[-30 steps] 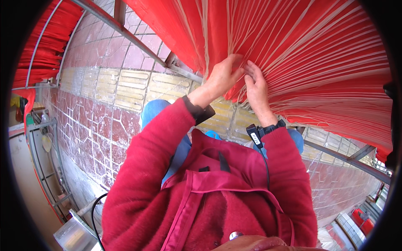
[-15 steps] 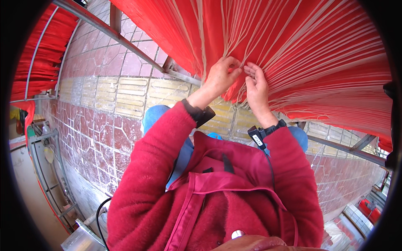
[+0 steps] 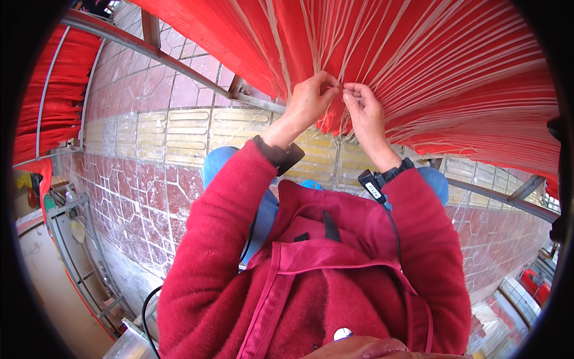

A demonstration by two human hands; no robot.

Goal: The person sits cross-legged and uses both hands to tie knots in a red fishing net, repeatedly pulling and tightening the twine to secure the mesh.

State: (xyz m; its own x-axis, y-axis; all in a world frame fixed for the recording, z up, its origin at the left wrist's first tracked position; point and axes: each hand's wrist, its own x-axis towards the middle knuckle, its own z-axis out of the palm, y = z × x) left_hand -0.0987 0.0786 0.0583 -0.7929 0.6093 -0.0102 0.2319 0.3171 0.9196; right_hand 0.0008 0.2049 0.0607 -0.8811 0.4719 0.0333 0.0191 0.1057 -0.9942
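A large red cloth [image 3: 197, 30], gathered in folds, spreads over the upper part of the view. Many pale strings [image 3: 276, 36] fan out across it from around my hands. My left hand [image 3: 311, 99] has its thumb and forefinger pinched on the strings near the cloth's lower edge. Close on its right, my right hand [image 3: 366, 115] pinches at the same strings, fingertips almost meeting the left ones. Exactly which strand each holds is too fine to tell. Loose string ends hang below the hands, over the red edge.
A metal rail [image 3: 119, 37] runs under the cloth from the upper left, and another rail [image 3: 496, 206] continues at right. More red cloth [image 3: 66, 84] hangs on a rack at far left. Below lies yellow ribbed paving [image 3: 185, 134]. A metal frame [image 3: 78, 206] stands at lower left.
My right hand, loosely spread half a second ago, has drawn its fingertips together and moved left to meet the left hand at the strings. The view has shifted slightly.
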